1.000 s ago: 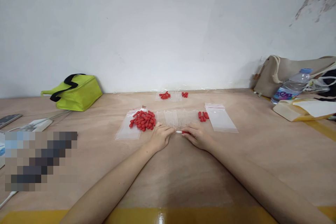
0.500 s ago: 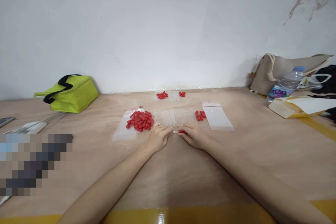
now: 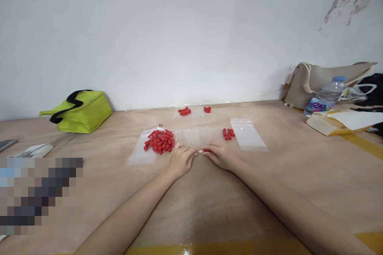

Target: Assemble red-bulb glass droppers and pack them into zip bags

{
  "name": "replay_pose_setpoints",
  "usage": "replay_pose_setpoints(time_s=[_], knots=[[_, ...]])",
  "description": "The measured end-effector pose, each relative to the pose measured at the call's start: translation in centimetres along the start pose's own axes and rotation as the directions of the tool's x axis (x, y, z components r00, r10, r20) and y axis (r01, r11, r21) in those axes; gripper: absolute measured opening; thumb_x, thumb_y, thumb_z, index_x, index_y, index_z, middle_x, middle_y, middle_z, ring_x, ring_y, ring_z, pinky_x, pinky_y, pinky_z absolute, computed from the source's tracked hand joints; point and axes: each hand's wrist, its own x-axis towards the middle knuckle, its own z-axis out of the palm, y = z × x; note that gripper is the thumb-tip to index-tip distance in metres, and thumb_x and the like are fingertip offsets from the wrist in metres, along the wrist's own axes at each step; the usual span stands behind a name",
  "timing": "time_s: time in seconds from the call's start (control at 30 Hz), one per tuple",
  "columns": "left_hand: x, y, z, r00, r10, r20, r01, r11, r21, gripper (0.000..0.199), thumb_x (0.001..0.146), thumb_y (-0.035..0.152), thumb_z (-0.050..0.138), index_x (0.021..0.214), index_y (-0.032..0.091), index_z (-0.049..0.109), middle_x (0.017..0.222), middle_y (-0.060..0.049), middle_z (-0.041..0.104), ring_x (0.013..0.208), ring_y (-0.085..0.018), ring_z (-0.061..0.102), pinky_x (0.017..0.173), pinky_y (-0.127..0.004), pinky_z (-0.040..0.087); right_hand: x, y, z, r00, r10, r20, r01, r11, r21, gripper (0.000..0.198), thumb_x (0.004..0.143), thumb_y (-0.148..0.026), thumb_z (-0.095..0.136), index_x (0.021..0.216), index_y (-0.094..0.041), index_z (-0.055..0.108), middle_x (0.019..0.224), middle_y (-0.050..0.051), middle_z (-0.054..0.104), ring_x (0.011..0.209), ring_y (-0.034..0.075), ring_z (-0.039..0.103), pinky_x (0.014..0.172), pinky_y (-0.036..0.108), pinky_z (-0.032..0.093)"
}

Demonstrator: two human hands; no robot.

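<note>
My left hand [image 3: 182, 160] is closed, pinching a clear dropper tube [image 3: 200, 152] whose end pokes out past the fingertips. My right hand [image 3: 223, 157] is closed around a red rubber dropper bulb [image 3: 205, 151], and its mouth meets the tube end between the two hands. How far the tube goes into the bulb is too small to tell. Just beyond my fingers lies a row of clear tubes [image 3: 194, 137], side by side. A heap of red bulbs [image 3: 160, 140] is beside my left hand, partly on a clear zip bag [image 3: 140, 155]. Several red bulbs [image 3: 228, 134] sit beyond my right hand.
Another zip bag [image 3: 249, 137] lies at right. Near the wall are more tubes [image 3: 196, 112] and red bulbs [image 3: 184, 110]. A lime-green bag [image 3: 89, 111] stands at left. A water bottle [image 3: 326, 97], a beige bag [image 3: 305, 87] and an envelope [image 3: 323, 122] are at right.
The view has tilted slightly. Both hands keep their place and grip; the red bulb's mouth sits slightly closer to the left fingertips, with less tube showing between them.
</note>
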Motion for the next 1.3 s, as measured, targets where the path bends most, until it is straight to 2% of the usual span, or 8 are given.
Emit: replay_pose_setpoints(time_s=[0.1, 0.27, 0.47, 0.7, 0.83, 0.97, 1.1, 1.3], knots=[[0.3, 0.4, -0.1, 0.999, -0.045, -0.008, 0.045, 0.998, -0.050, 0.021, 0.088, 0.024, 0.039, 0.094, 0.020, 0.058, 0.083, -0.002, 0.068, 0.070, -0.015, 0.060, 0.070, -0.032, 0.032, 0.2, -0.3, 0.1, 0.983, 0.140, -0.116, -0.116, 0.974, 0.194, 0.021, 0.081, -0.026, 0.049, 0.102, -0.022, 0.053, 0.088, 0.005, 0.062, 0.082, 0.016, 0.058, 0.074, 0.032, 0.047], [0.3, 0.3, -0.1, 0.996, -0.027, -0.082, 0.015, 0.989, -0.148, 0.021, 0.088, 0.026, 0.039, 0.097, 0.020, 0.057, 0.087, -0.004, 0.067, 0.077, -0.015, 0.060, 0.073, -0.030, 0.035, 0.8, -1.3, 1.8, 0.871, 0.457, -0.180, -0.284, 0.768, 0.574, 0.029, 0.077, -0.032, 0.054, 0.102, -0.022, 0.043, 0.083, 0.004, 0.061, 0.080, 0.015, 0.061, 0.070, 0.030, 0.050], [0.2, 0.4, -0.2, 0.991, -0.083, -0.107, 0.062, 0.981, -0.185, 0.020, 0.086, 0.029, 0.043, 0.094, 0.019, 0.059, 0.079, -0.003, 0.067, 0.068, -0.014, 0.058, 0.070, -0.030, 0.036, 1.4, -2.2, 3.8, 0.839, 0.517, -0.167, -0.294, 0.691, 0.661, 0.037, 0.078, -0.034, 0.051, 0.110, -0.020, 0.041, 0.085, 0.006, 0.060, 0.077, 0.015, 0.059, 0.070, 0.030, 0.049], [0.3, 0.2, -0.7, 0.972, -0.177, -0.153, 0.166, 0.983, -0.082, 0.021, 0.085, 0.031, 0.045, 0.094, 0.020, 0.060, 0.090, -0.003, 0.065, 0.085, -0.019, 0.054, 0.080, -0.035, 0.035, 2.7, 1.0, -0.8, 0.782, 0.566, -0.262, -0.486, 0.816, 0.314, 0.027, 0.082, -0.038, 0.039, 0.097, -0.019, 0.052, 0.066, 0.001, 0.055, 0.060, 0.014, 0.053, 0.054, 0.025, 0.042], [0.2, -0.9, -0.7, 0.961, -0.208, -0.182, 0.212, 0.977, 0.000, 0.016, 0.080, 0.029, 0.050, 0.091, 0.021, 0.059, 0.092, -0.004, 0.062, 0.089, -0.021, 0.050, 0.080, -0.036, 0.035, 3.0, 4.3, -4.9, 0.705, 0.688, -0.174, -0.697, 0.717, 0.012, 0.028, 0.077, -0.037, 0.045, 0.095, -0.020, 0.058, 0.052, -0.003, 0.051, 0.053, 0.014, 0.051, 0.053, 0.024, 0.035], [0.1, -1.4, -0.5, 0.965, -0.197, -0.176, 0.206, 0.978, 0.037, 0.015, 0.078, 0.027, 0.053, 0.090, 0.021, 0.060, 0.093, -0.005, 0.059, 0.091, -0.022, 0.048, 0.081, -0.037, 0.036, 3.7, 5.9, -5.1, 0.598, 0.768, -0.228, -0.801, 0.559, -0.215, 0.035, 0.071, -0.038, 0.051, 0.099, -0.020, 0.060, 0.073, 0.004, 0.064, 0.079, 0.021, 0.057, 0.068, 0.030, 0.036], [0.0, -1.4, -0.4, 0.965, -0.208, -0.158, 0.218, 0.974, 0.053, 0.014, 0.077, 0.027, 0.054, 0.088, 0.021, 0.060, 0.094, -0.005, 0.058, 0.091, -0.022, 0.047, 0.081, -0.038, 0.036, 4.4, 6.0, -3.4, 0.590, 0.760, -0.273, -0.798, 0.498, -0.339, 0.037, 0.072, -0.039, 0.051, 0.102, -0.019, 0.059, 0.086, 0.008, 0.065, 0.089, 0.026, 0.057, 0.080, 0.040, 0.032], [0.0, -1.4, -0.4, 0.966, -0.208, -0.154, 0.217, 0.975, 0.046, 0.012, 0.077, 0.026, 0.055, 0.085, 0.021, 0.061, 0.093, -0.004, 0.058, 0.091, -0.022, 0.047, 0.079, -0.037, 0.036, 3.9, 5.8, -3.4, 0.620, 0.733, -0.281, -0.778, 0.529, -0.337, 0.038, 0.074, -0.047, 0.047, 0.098, -0.019, 0.059, 0.084, 0.007, 0.065, 0.088, 0.025, 0.056, 0.081, 0.042, 0.030]])
